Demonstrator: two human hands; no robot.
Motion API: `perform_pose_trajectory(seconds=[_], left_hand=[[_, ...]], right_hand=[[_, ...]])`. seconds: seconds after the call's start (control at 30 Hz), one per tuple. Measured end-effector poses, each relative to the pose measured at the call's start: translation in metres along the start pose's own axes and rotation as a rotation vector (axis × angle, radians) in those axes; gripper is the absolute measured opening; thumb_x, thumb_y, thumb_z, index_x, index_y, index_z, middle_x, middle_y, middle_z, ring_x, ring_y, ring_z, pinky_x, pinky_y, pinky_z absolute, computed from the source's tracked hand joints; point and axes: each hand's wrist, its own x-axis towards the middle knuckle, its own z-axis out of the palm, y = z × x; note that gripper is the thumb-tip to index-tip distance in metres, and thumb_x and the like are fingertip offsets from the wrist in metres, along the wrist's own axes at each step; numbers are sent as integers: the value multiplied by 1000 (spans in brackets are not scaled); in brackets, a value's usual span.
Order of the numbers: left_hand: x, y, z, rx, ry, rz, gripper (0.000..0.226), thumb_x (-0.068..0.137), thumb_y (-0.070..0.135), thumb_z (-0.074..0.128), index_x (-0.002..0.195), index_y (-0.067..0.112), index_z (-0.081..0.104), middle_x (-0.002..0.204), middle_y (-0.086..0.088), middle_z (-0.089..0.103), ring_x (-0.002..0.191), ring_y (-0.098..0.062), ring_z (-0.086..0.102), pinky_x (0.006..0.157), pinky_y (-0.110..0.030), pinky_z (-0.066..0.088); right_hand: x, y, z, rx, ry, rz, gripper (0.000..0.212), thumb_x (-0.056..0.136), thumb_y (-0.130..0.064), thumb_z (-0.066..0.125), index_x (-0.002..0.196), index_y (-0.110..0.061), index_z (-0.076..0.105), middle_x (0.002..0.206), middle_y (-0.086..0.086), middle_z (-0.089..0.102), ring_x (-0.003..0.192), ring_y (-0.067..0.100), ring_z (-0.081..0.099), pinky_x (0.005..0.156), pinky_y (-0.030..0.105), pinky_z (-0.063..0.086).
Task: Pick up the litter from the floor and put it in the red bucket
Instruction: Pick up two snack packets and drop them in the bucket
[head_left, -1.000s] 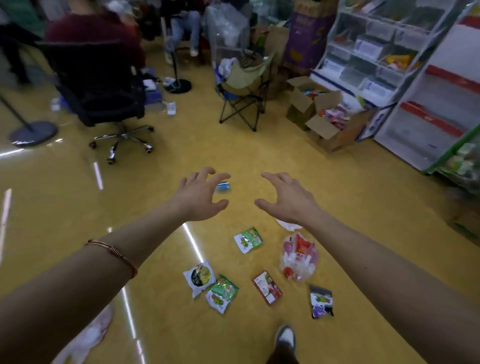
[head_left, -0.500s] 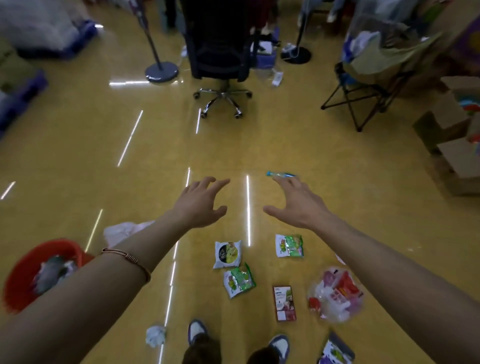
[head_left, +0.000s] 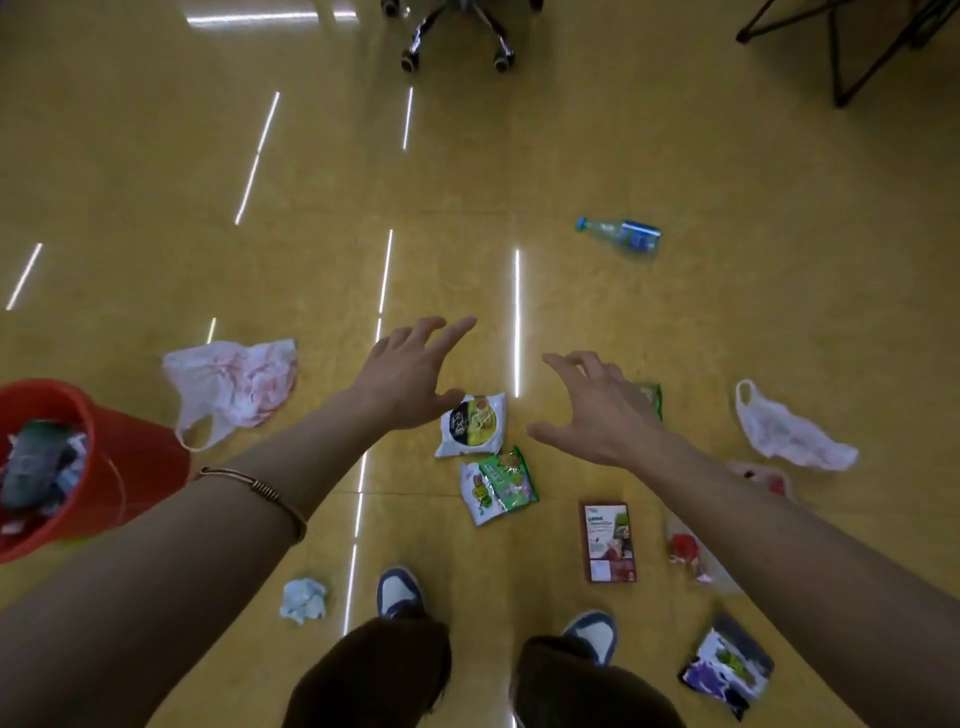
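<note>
Head view, only one. Both arms reach forward over a glossy yellow floor (head_left: 156, 208). Left hand (head_left: 410, 379): fingers spread and slightly bent, palm down, holding nothing; in the frame its thumb overlaps the top edge of a black-and-yellow packet (head_left: 472, 426), contact cannot be told. A copper bracelet (head_left: 260, 491) sits on the left forearm. Right hand (head_left: 597, 415): fingers spread, lightly curved, empty; it hides most of a small green wrapper (head_left: 652, 397). Red bucket (head_left: 130, 488) stands at the left edge, beside the left forearm, with mixed rubbish inside. Litter on the floor: a white plastic bag with red print (head_left: 234, 387) just beyond the bucket; a green snack packet (head_left: 498, 486) just beside the near end of the black-and-yellow one; a red-brown flat pack (head_left: 608, 540) to its right; a clear bag with red contents (head_left: 691, 556) partly under the right forearm; a purple packet (head_left: 727, 667) near the lower right; a plain white bag (head_left: 789, 434) far right; a crumpled pale tissue (head_left: 304, 600) just beside the left shoe (head_left: 397, 592); a plastic bottle (head_left: 621, 236) on its side, well apart, beyond the hands. Right shoe (head_left: 592, 634) below the flat pack. Top edge: wheeled chair base (head_left: 457, 36) and black folding-chair legs (head_left: 852, 52).
</note>
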Motion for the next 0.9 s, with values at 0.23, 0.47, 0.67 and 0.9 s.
perform_pose_trajectory(seconds=[0.23,0.47,0.67,0.9], left_hand=[[65,-47,131,-42,-23,-3,87,84,45,62,148,38,4,155,-4,16,137,-33,25,110,-46,25],[131,-69,260,-153,-71,-44,96,79,42,70,148,40,3,156,-6,11,138,-37,22,109,-52,30],[175,-84,338,-55,-90,-3,101,77,44,72,148,38,0,157,-1,9,142,-30,16,110,-55,27],[204,-91,395,103,-156,60,108,74,47,73,148,38,-6,158,2,-6,146,-26,-4,115,-56,11]], right_hand=[[74,36,131,-53,1,-138,76,79,-57,62,142,-28,32,146,-3,31,134,22,28,106,35,28],[144,66,252,-102,-41,-169,83,75,-61,62,144,-28,28,149,0,27,139,24,20,115,40,18],[195,92,311,-115,-135,-252,86,77,-57,64,146,-29,23,152,-1,25,139,23,22,113,39,23],[220,105,363,-225,-259,-328,82,77,-51,66,144,-26,26,146,-1,34,131,22,32,104,39,35]])
